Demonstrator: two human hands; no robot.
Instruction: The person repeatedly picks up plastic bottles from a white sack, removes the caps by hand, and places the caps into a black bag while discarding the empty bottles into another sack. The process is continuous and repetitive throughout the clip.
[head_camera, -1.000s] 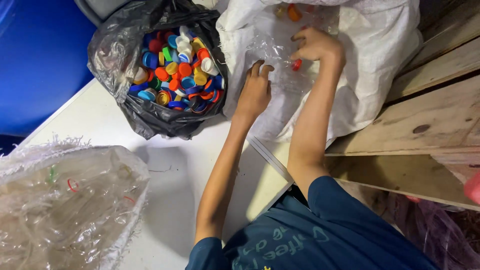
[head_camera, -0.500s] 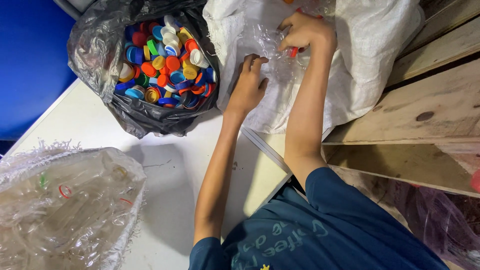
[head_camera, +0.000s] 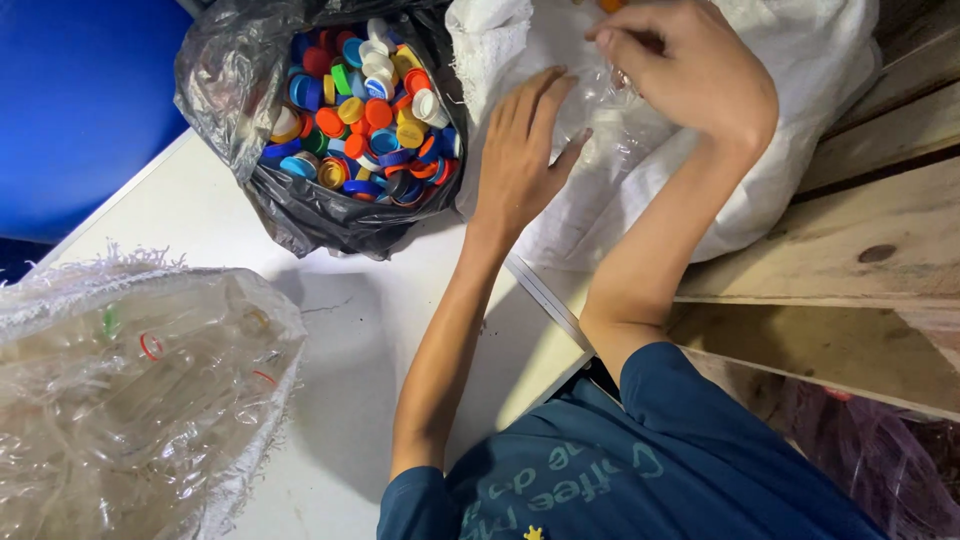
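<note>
Below, a white worktop (head_camera: 350, 330) is seen, carrying three sacks. At the lower left a large white woven sack (head_camera: 130, 400) is filled with crushed clear plastic bottles. At the top right a second white sack (head_camera: 800, 120) is propped against bare wooden boards (head_camera: 850, 260); more clear bottles are seen inside its mouth. Between the two, at the top, a black plastic bag (head_camera: 320, 215) is spread wide and packed with bottle caps (head_camera: 360, 110) in blue, red, orange, yellow, green and white. A blue surface (head_camera: 80, 100) is noted beyond the worktop's left edge.

Both forearms are stretched into the top-right sack. The left hand (head_camera: 520, 160) is laid flat, fingers spread, on a clear plastic bottle (head_camera: 600, 120) lying in that sack's opening. The right hand (head_camera: 690, 65) is curled, fingertips pinched at the bottle's upper end; whether the neck or a cap is gripped cannot be told. A dark blue sleeve (head_camera: 680, 450) is noted at the bottom edge.
</note>
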